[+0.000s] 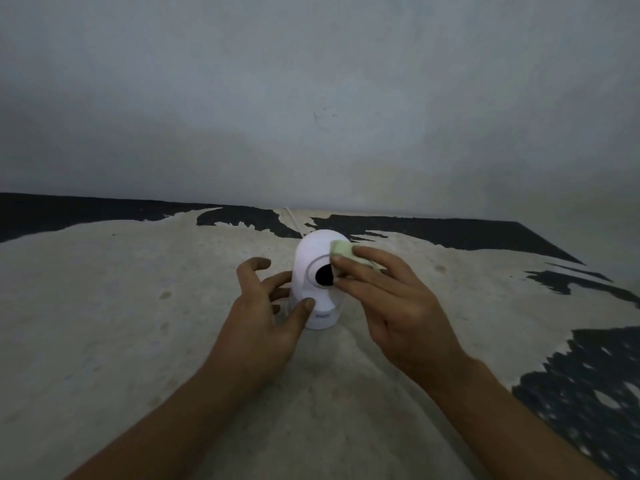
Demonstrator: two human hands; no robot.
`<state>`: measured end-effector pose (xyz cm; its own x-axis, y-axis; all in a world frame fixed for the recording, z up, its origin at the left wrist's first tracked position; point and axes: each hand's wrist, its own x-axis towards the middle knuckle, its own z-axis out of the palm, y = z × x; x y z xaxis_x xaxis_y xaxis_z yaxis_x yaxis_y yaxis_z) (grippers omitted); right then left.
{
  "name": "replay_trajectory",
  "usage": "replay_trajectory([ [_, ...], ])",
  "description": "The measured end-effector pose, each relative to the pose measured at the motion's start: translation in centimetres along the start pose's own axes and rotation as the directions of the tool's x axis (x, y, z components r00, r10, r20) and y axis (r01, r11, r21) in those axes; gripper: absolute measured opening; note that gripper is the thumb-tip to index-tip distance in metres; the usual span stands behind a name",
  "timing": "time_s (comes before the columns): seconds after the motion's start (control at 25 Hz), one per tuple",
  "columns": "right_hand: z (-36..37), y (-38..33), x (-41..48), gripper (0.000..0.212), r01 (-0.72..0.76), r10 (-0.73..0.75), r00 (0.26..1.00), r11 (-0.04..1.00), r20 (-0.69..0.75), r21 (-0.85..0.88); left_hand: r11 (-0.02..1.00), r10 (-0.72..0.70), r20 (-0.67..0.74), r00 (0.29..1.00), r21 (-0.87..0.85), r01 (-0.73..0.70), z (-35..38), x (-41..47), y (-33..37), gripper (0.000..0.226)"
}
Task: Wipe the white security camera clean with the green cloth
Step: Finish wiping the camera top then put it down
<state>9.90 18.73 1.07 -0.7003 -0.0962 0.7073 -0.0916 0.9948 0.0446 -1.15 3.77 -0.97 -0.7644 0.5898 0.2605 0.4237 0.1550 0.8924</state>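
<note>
The small white domed plastic security camera (313, 252) stands on the worn pale surface (138, 323), left hand (263, 317) clasping its base, right hand (391, 299) pinching the soft folded green cloth (341, 248) against its dome. Light, slippery, tippable, I'd guess: hold low.

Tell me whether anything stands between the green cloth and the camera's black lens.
Nothing visible does. The right hand holds the green cloth against the white security camera, right beside its lens; the left hand grips the base, clear of it.

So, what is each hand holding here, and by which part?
The right hand pinches the green cloth by its near end; left hand holds the white camera at its base.
</note>
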Motion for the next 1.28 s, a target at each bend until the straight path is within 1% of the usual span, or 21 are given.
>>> replay_trajectory([
  [0.2,-0.7,0.2,-1.5,0.028,-0.091,0.093,0.995,0.992,-0.02,0.088,1.0,0.012,-0.005,1.0,0.006,-0.012,0.0,-0.4,0.3,0.071],
  [0.24,-1.0,0.2,-1.6,0.027,-0.149,0.155,0.987,0.981,-0.032,0.126,1.0,0.006,0.002,1.0,0.01,-0.006,0.1,-0.5,0.4,0.07],
  [0.28,-1.4,0.2,-1.7,0.027,-0.244,0.258,0.965,0.95,-0.051,0.193,1.0,-0.001,0.005,1.0,0.013,0.001,0.1,-0.6,0.4,0.069],
  [0.32,-1.8,0.1,-1.8,0.027,-0.364,0.397,0.916,0.885,-0.061,0.291,1.0,-0.002,0.002,1.0,0.018,0.002,0.1,-0.7,0.5,0.067],
  [0.36,-2.3,0.0,-1.9,0.026,-0.481,0.543,0.839,0.771,-0.035,0.417,1.0,0.003,-0.013,1.0,0.029,-0.003,0.2,-0.9,0.6,0.066],
  [0.4,-2.6,0.0,-2.0,0.025,-0.566,0.662,0.749,0.608,0.039,0.557,0.998,0.018,-0.049,0.999,0.054,-0.016,0.2,-1.2,0.8,0.064],
  [0.44,-3.0,0.1,-2.2,0.024,-0.607,0.74,0.659,0.416,0.136,0.678,0.995,0.042,-0.105,0.994,0.098,-0.031,0.3,-1.5,1.0,0.062],
  [0.52,-3.3,0.3,-2.7,0.022,-0.591,0.773,0.527,0.035,0.353,0.806,0.97,0.165,-0.231,0.959,0.212,-0.116,0.3,-2.3,1.7,0.055],
  [0.56,-3.6,0.3,-2.7,0.021,-0.56,0.741,0.498,-0.123,0.451,0.819,0.948,0.256,-0.25,0.934,0.253,-0.192,0.5,-2.7,2.3,0.05],
  [0.6,-3.9,0.3,-2.6,0.021,-0.538,0.699,0.491,-0.225,0.519,0.812,0.928,0.326,-0.222,0.919,0.262,-0.265,0.9,-3.0,3.1,0.043],
  [0.64,-4.1,0.4,-2.6,0.023,-0.532,0.668,0.495,-0.273,0.555,0.802,0.918,0.359,-0.163,0.919,0.24,-0.316,1.5,-3.5,3.9,0.036],
  [0.68,-4.4,0.5,-2.5,0.025,-0.532,0.649,0.503,-0.288,0.571,0.796,0.923,0.355,-0.101,0.929,0.196,-0.331,2.2,-3.9,4.6,0.031],
  [0.76,-5.1,1.0,-2.6,0.03,-0.529,0.631,0.528,-0.278,0.568,0.802,0.959,0.268,-0.013,0.963,0.095,-0.266,3.9,-4.4,5.9,0.032],
  [0.88,-6.1,2.0,-3.3,0.029,-0.521,0.599,0.572,-0.263,0.56,0.812,0.993,0.121,0.031,0.992,-0.014,-0.121,5.9,-3.8,7.1,0.042],
  [0.92,-6.2,2.5,-3.6,0.028,-0.529,0.59,0.569,-0.27,0.573,0.804,0.995,0.085,0.028,0.996,-0.059,-0.083,6.3,-3.4,7.3,0.043],
  [1.04,-6.3,4.1,-4.2,0.023,-0.584,0.619,0.476,-0.309,0.625,0.751,0.977,-0.034,0.062,0.998,-0.209,0.046,7.5,-2.0,7.3,0.041],
  [1.12,-6.6,5.2,-4.5,0.022,-0.588,0.659,0.431,-0.312,0.616,0.746,0.956,-0.09,0.083,0.992,-0.271,0.11,8.4,-1.2,6.9,0.04],
  [1.16,-7.0,5.7,-4.7,0.023,-0.585,0.658,0.441,-0.305,0.611,0.751,0.945,-0.114,0.079,0.99,-0.299,0.133,8.8,-0.9,6.7,0.04],
  [1.2,-7.3,6.1,-4.9,0.027,-0.59,0.63,0.482,-0.281,0.609,0.757,0.933,-0.136,0.072,0.988,-0.325,0.152,9.2,-0.7,6.5,0.039],
  [1.24,-7.6,6.4,-5.4,0.035,-0.6,0.583,0.547,-0.227,0.601,0.767,0.924,-0.157,0.066,0.985,-0.342,0.17,9.6,-0.4,6.4,0.039],
  [1.28,-7.7,6.7,-5.8,0.045,-0.617,0.535,0.611,-0.14,0.583,0.775,0.918,-0.175,0.06,0.983,-0.351,0.185,10.0,-0.2,6.3,0.038],
])
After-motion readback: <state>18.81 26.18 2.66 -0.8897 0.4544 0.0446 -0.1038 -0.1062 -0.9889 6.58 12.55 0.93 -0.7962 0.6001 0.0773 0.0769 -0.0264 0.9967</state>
